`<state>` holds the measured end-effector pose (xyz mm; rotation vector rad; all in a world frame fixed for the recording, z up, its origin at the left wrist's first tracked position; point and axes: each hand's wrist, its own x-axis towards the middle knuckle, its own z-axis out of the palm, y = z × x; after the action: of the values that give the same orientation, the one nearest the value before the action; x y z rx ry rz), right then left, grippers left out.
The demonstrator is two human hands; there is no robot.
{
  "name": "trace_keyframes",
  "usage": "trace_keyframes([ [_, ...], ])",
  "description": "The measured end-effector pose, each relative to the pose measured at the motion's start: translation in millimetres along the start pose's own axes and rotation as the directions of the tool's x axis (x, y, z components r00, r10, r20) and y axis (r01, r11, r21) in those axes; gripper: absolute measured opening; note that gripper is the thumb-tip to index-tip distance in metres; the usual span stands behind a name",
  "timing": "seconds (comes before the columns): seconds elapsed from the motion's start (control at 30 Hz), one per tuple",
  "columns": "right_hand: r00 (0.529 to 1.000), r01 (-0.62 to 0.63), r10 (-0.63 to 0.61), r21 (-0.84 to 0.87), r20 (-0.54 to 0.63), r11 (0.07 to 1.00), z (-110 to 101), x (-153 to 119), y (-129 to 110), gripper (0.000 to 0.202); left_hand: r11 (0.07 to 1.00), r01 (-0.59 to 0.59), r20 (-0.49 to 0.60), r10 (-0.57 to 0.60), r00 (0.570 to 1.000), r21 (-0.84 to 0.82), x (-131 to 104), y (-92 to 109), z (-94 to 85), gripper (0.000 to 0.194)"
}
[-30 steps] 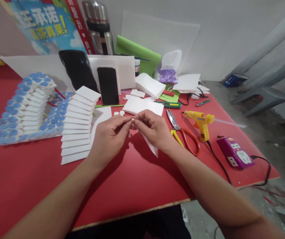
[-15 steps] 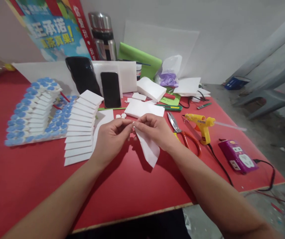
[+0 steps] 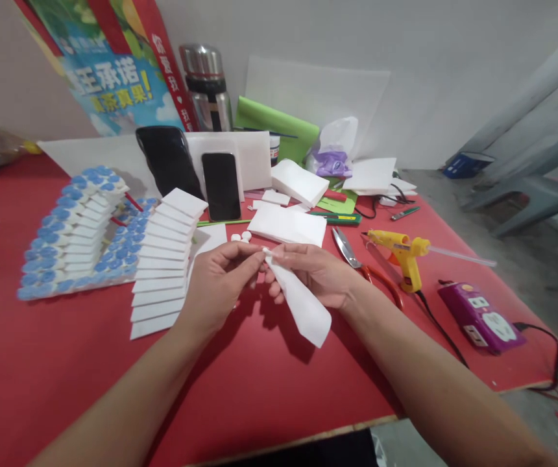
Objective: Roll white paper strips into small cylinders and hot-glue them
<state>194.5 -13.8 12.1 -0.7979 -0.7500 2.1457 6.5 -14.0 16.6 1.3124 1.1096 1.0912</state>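
Note:
A strip of white paper [image 3: 305, 310] hangs down to the right from between my hands, its upper end narrow and twisted or rolled. My left hand [image 3: 225, 275] pinches that upper end between thumb and forefinger. On the other side, my right hand [image 3: 313, 269] grips the paper just below, its thumb on top and lower fingers curled behind. Both hands are above the red table [image 3: 259, 395], fingertips nearly touching. Small white rolled pieces [image 3: 241, 237] lie just behind my left hand. Folded white paper [image 3: 287, 224] rests behind my right hand.
Overlapping white cards [image 3: 159, 282] and a blue-and-white model [image 3: 48, 250] stand left. Two phones [image 3: 221, 187] lean at the back. Red-handled scissors [image 3: 347, 248], a yellow glue gun [image 3: 405, 253] and a purple power box [image 3: 478, 316] lie right. A steel flask [image 3: 206, 84] is behind.
The view has shifted, so the table things appear slightly lower. My right hand has turned and opened out a little, and more of the white strip shows, swung further right.

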Motion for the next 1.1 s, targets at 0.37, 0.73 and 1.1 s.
trace_keyframes([
  [0.37,0.72,0.311,-0.674,-0.791,-0.165,0.526,18,-1,18,0.015,0.997,0.049,-0.063,-0.053,0.997,-0.059,-4,-4,7.3,0.01],
  [0.73,0.96,0.103,-0.14,-0.159,-0.241,0.982,4,-3,-4,0.03,0.996,0.031,0.006,-0.03,1.0,-0.09,2,-8,0.8,0.007],
  [1.1,0.945,0.17,-0.225,-0.235,-0.236,0.957,10,-1,6,0.026,0.997,0.006,-0.027,-0.008,1.0,-0.08,-2,-4,5.0,0.008],
])
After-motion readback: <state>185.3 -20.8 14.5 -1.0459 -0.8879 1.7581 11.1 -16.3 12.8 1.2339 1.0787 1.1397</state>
